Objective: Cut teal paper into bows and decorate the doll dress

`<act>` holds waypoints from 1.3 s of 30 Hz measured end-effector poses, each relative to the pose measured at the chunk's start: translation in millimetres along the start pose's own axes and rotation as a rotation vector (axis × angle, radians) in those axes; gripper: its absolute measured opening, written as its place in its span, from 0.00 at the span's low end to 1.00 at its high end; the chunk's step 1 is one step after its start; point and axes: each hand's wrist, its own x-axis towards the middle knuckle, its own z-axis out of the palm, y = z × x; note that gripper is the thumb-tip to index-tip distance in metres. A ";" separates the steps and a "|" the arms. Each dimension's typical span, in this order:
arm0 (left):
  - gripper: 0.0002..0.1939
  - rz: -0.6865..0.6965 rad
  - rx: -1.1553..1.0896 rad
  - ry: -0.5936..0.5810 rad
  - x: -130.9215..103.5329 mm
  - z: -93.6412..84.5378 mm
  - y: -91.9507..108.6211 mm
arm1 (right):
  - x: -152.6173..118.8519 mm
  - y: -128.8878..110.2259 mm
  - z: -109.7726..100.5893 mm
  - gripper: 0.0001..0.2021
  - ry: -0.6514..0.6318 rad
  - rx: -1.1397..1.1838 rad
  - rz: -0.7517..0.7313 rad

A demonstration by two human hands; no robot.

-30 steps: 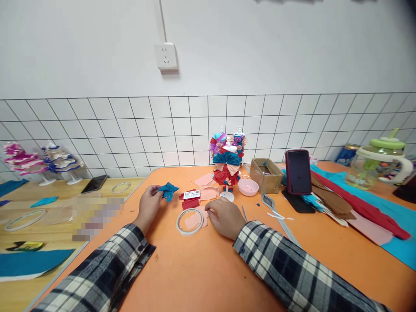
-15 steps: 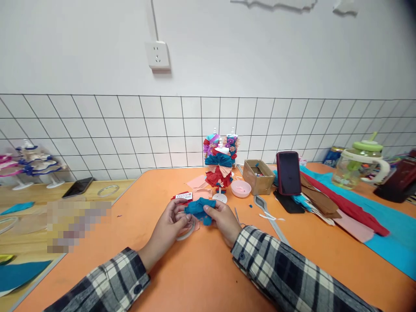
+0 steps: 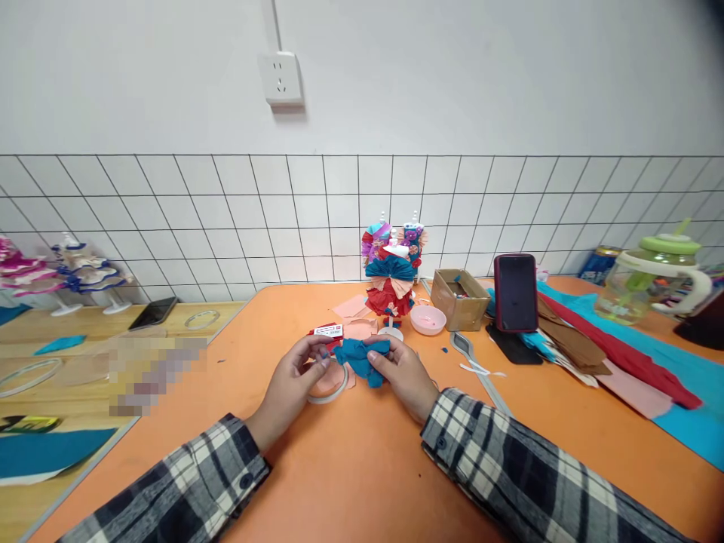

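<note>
A crumpled piece of teal paper [image 3: 360, 357] is held up between both hands over the orange table. My left hand [image 3: 295, 381] pinches its left end with thumb and fingers. On its right side, the thumb of my right hand [image 3: 403, 377] presses on the front while the fingers sit behind. A roll of tape [image 3: 329, 398] lies on the table just below the paper, beside scraps of pink paper [image 3: 362, 329]. Behind the hands stands a small doll figure [image 3: 390, 283] with a teal and red pleated paper dress on a white base.
Behind right are a pink bowl [image 3: 428, 320], a cardboard box [image 3: 460, 300], a propped phone [image 3: 516, 292] and grey scissors [image 3: 480, 369]. Colored paper strips [image 3: 627, 354] and a green-lidded jug [image 3: 650, 279] lie farther right. A wooden table [image 3: 186, 332] at left holds dressed figures and another phone.
The view has shifted slightly left and down. The teal paper has been turned and spread a little, its lower part now hanging near my right hand; both hands still grip it.
</note>
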 end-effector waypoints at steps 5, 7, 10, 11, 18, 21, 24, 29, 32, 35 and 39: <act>0.32 -0.069 -0.196 -0.169 -6.8 13.1 7.1 | -9.1 -2.1 4.3 0.20 -0.032 0.086 0.039; 0.24 -0.157 -0.232 -0.201 -9.4 19.1 8.6 | -12.8 -2.9 6.9 0.18 -0.078 0.126 0.101; 0.15 -0.237 -0.238 -0.176 -10.4 21.0 9.3 | -15.9 -4.6 8.3 0.17 -0.098 0.057 0.100; 0.14 -0.240 -0.230 -0.158 -10.3 20.2 9.5 | -16.0 -5.0 8.2 0.17 -0.093 0.013 0.072; 0.14 -0.230 -0.157 -0.171 -12.2 17.7 10.4 | -9.5 1.3 4.8 0.16 0.011 -0.002 -0.004; 0.12 -0.243 -0.298 -0.169 -13.1 17.2 9.1 | -4.6 3.3 -1.1 0.19 0.201 0.072 0.013; 0.10 -0.276 -0.524 -0.129 -12.4 16.0 8.3 | -2.7 2.2 -5.4 0.21 0.289 0.058 0.017; 0.13 -0.335 -0.672 0.052 -9.3 16.0 10.7 | -7.0 -1.1 -0.6 0.20 0.257 -0.047 0.021; 0.16 -0.318 -0.558 0.136 -7.7 16.4 10.8 | -7.6 -1.3 0.2 0.17 0.235 -0.117 0.009; 0.19 -0.301 -0.383 0.103 -7.6 16.7 8.6 | -5.5 1.9 -3.9 0.13 0.281 -0.301 -0.088; 0.20 -0.280 -0.204 0.010 -11.1 18.8 9.5 | -3.3 5.7 -9.0 0.10 0.340 -0.483 -0.090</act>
